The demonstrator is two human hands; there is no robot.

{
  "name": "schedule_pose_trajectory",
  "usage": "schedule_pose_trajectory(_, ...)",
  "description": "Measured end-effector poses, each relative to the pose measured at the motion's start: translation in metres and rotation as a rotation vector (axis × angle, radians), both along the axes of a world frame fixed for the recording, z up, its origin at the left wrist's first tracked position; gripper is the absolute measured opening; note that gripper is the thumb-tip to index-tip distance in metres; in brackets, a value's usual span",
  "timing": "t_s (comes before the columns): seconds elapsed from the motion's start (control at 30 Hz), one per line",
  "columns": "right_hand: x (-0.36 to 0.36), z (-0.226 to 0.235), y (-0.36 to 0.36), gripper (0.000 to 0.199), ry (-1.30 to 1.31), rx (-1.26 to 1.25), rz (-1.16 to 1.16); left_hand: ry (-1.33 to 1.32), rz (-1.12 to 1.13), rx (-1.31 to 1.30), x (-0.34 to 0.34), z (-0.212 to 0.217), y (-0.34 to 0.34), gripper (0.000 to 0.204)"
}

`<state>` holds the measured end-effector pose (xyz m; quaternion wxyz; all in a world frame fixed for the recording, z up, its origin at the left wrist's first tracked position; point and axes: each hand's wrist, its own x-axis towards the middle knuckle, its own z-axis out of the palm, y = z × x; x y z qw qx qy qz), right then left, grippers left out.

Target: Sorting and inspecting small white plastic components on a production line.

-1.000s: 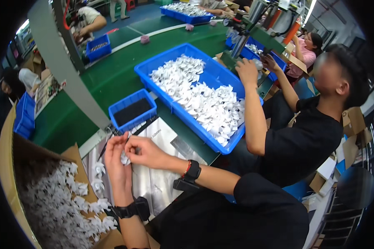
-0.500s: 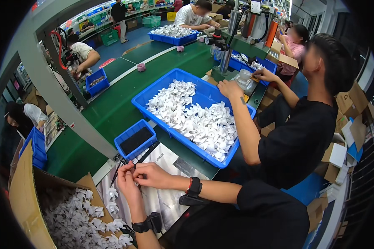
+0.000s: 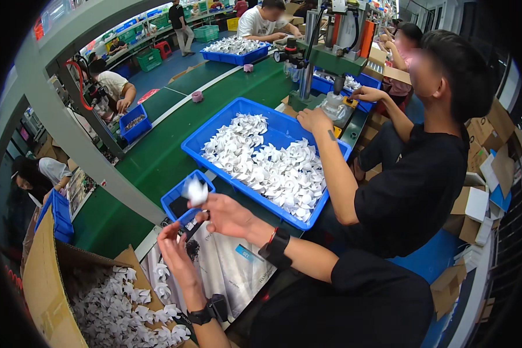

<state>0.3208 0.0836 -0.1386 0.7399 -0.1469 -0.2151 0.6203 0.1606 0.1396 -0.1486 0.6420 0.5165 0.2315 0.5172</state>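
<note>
A white bladed wheel [image 3: 195, 191], smeared by motion, is at the fingertips of my right hand [image 3: 231, 217]. It hangs over the small blue bin [image 3: 169, 203], which holds dark contents partly hidden by the wheel and hand. Lower left, my left hand [image 3: 178, 258] is raised with its fingers apart, and I see nothing in it. Small black pieces [image 3: 192, 248] lie beside its fingers on a silvery-white plastic sheet [image 3: 220, 278]. Many similar white wheels [image 3: 272, 174] fill most of the large blue bin [image 3: 190, 149] ahead.
A cardboard box [image 3: 40, 284] with a heap of white wheels stands at my lower left. A grey metal post [image 3: 95, 139] rises beside the green table [image 3: 151, 168]. Close on my right, a co-worker [image 3: 412, 185] in black handles something at a press [image 3: 310, 75].
My hands have moved apart. The right has risen to the right, with a white wheel now showing at its fingertips; the left's fingers have opened. My view has shifted slightly.
</note>
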Motion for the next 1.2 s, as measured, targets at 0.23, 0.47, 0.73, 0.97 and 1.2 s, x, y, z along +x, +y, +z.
schedule_pose_trajectory(0.23,0.004,-0.021,-0.038,0.025,-0.492,-0.275,0.03,1.104,0.203,0.693,-0.078,0.031,-0.013,0.033)
schedule_pose_trajectory(0.47,-0.007,-0.058,-0.063,0.015,-0.93,-0.342,-0.196,1.458,0.152,0.652,-0.116,-0.015,0.003,0.041)
schedule_pose_trajectory(0.73,-0.005,-0.069,-0.093,0.013,-0.961,-0.305,-0.309,1.513,0.159,0.598,-0.12,-0.006,-0.002,0.049)
schedule_pose_trajectory(0.97,-0.01,-0.063,-0.095,0.011,-1.181,-0.229,-0.475,1.559,0.181,0.657,-0.123,-0.008,0.004,0.058)
schedule_pose_trajectory(1.2,-0.011,-0.061,-0.095,0.012,-1.144,-0.207,-0.49,1.521,0.203,0.601,-0.118,-0.001,0.007,0.052)
